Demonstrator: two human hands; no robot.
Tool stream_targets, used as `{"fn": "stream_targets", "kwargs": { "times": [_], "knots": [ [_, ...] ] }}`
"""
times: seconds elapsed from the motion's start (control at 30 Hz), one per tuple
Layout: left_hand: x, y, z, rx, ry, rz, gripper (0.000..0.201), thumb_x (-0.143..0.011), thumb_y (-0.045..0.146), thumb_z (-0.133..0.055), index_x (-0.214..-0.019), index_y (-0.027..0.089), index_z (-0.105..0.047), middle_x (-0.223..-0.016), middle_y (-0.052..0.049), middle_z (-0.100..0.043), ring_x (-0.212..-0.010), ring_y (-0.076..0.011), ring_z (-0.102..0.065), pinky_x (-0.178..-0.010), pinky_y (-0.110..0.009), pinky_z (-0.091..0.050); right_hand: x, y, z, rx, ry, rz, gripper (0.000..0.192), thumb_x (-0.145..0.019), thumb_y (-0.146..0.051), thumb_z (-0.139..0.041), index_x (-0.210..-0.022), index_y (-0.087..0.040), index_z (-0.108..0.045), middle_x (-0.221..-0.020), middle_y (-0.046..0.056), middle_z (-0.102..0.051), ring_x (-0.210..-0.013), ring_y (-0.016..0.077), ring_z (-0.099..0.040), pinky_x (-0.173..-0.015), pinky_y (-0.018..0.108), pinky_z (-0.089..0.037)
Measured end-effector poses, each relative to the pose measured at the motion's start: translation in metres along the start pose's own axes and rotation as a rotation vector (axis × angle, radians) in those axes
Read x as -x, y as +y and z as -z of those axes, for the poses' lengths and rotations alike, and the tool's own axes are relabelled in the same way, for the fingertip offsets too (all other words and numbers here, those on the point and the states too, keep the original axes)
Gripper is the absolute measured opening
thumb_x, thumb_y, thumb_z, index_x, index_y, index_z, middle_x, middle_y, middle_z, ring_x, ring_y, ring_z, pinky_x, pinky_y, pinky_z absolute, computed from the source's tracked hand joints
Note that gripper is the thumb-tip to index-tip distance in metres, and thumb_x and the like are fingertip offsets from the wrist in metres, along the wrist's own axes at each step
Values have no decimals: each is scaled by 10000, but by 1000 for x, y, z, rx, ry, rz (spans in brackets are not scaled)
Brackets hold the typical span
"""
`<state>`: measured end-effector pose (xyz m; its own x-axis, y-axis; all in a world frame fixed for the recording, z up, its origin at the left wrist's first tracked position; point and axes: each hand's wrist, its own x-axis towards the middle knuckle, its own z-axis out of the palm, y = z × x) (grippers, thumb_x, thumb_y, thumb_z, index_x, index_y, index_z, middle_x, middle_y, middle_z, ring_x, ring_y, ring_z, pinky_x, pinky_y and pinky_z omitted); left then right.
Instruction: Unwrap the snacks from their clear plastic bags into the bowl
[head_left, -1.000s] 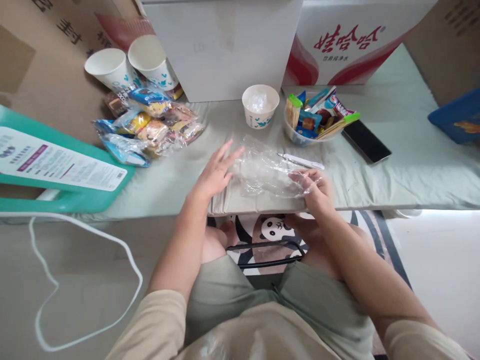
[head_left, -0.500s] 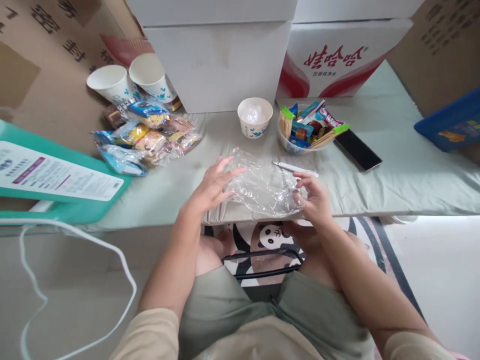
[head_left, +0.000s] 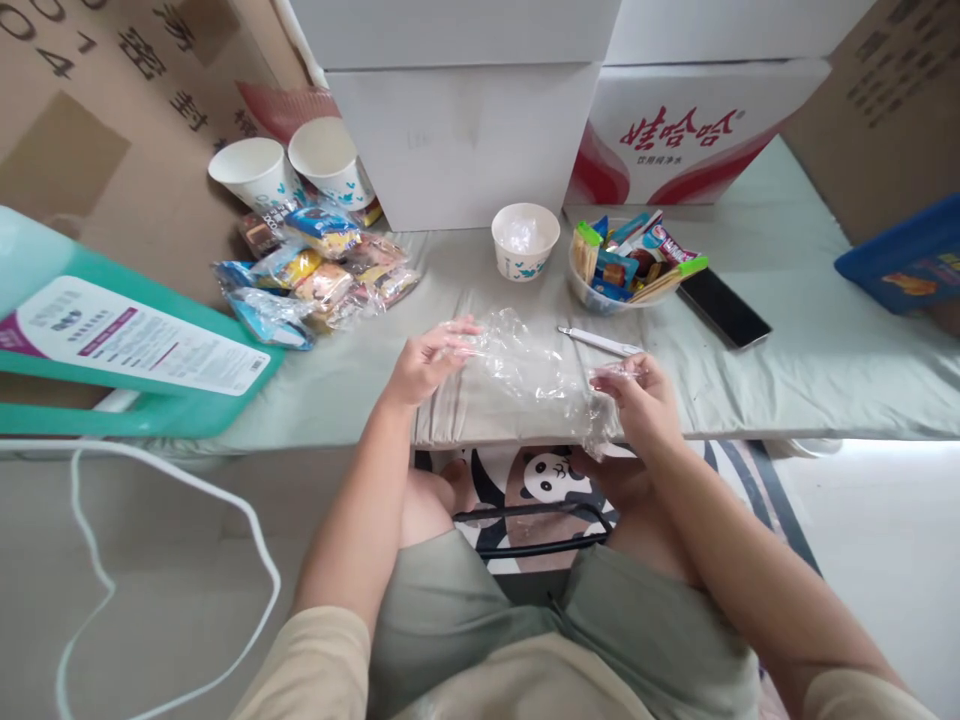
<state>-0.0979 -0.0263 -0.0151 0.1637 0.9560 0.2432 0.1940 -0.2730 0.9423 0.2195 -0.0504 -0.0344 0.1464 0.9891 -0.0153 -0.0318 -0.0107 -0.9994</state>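
Observation:
A clear plastic bag stretches between my two hands over the front edge of the covered table. My left hand pinches its left end with fingers closed together. At the other end, my right hand grips the film between thumb and fingers, and a crumpled part droops below it over the edge. Just behind the bag lies a slim white pen-like tool with a metal tip. A paper cup holding crumpled clear plastic stands further back.
A clear bowl of wrapped snacks sits beside a black phone. At left are wrapped snacks, two paper cups and a green jug. White cartons stand along the back; a blue package is at right.
My left hand's spread fingers have closed on the bag's left end. My right hand has tightened its grip, and the bag is lifted and pulled between them. The view has shifted slightly.

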Motion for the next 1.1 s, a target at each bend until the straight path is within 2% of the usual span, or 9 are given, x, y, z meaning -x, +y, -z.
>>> {"fn": "stream_targets", "kwargs": {
  "times": [0.1,0.2,0.3,0.4,0.5,0.67,0.77,0.93,1.1],
  "knots": [
    [-11,-7,-7,101,202,96,393,-786,595,-744,-864,210,-759,-916,-71,-777,-943,-230,-746,-946,-391,-576,-34,-22,-12,106,-98,-62,179,-753,-293,-719,-864,-222,-597,-737,-14,-729,-637,139,-695,-599,265,-562],
    [-23,-4,-12,135,469,105,401,-773,592,-741,-894,213,-697,-806,-26,-730,-761,-172,-722,-799,-312,-589,-72,-68,-28,317,-150,143,85,-760,-247,-706,-822,-191,-691,-680,-3,-697,-644,146,-678,-605,279,-556],
    [-23,11,-10,59,606,-24,359,-802,568,-715,-839,215,-662,-839,-30,-726,-831,-179,-727,-871,-334,-582,-84,-123,-38,354,-147,457,43,-815,-239,-705,-831,-200,-714,-826,17,-728,-835,194,-720,-766,362,-591],
    [-8,28,-1,-49,554,-216,258,-819,472,-725,-781,226,-654,-865,-32,-742,-975,-210,-727,-1000,-399,-551,-60,-152,-33,326,-154,617,78,-877,-306,-695,-865,-230,-708,-974,31,-739,-1046,257,-716,-913,446,-575],
    [11,33,7,-188,356,-216,189,-816,388,-721,-733,235,-649,-860,-30,-761,-1064,-238,-722,-1065,-443,-516,-26,-127,-17,312,-184,639,121,-875,-369,-713,-842,-254,-689,-966,34,-759,-1013,259,-730,-986,477,-552],
    [26,14,15,-326,-98,124,183,-763,410,-745,-733,230,-728,-981,-78,-807,-1106,-296,-724,-1032,-452,-526,-9,-23,-2,271,-250,435,285,-902,-511,-634,-779,-261,-696,-800,16,-779,-885,255,-768,-1112,555,-463],
    [25,5,20,-286,-230,261,264,-759,491,-756,-755,227,-767,-1013,-97,-813,-995,-277,-753,-962,-420,-562,-11,10,-3,333,-305,380,368,-935,-548,-565,-784,-269,-751,-796,21,-789,-933,270,-771,-1193,585,-369],
    [15,11,19,-99,-249,254,401,-662,574,-845,-852,222,-818,-1099,-140,-799,-1050,-285,-749,-912,-386,-586,-16,8,-3,383,-249,399,458,-976,-562,-500,-718,-286,-758,-807,12,-790,-1042,269,-754,-1271,607,-206],
    [13,18,12,6,-77,271,380,-725,570,-811,-724,191,-795,-839,-124,-802,-817,-240,-761,-785,-350,-591,-20,-3,-5,293,-11,369,541,-952,-635,-516,-589,-257,-650,-668,11,-717,-1046,274,-743,-1231,584,-292]
  ]
}}
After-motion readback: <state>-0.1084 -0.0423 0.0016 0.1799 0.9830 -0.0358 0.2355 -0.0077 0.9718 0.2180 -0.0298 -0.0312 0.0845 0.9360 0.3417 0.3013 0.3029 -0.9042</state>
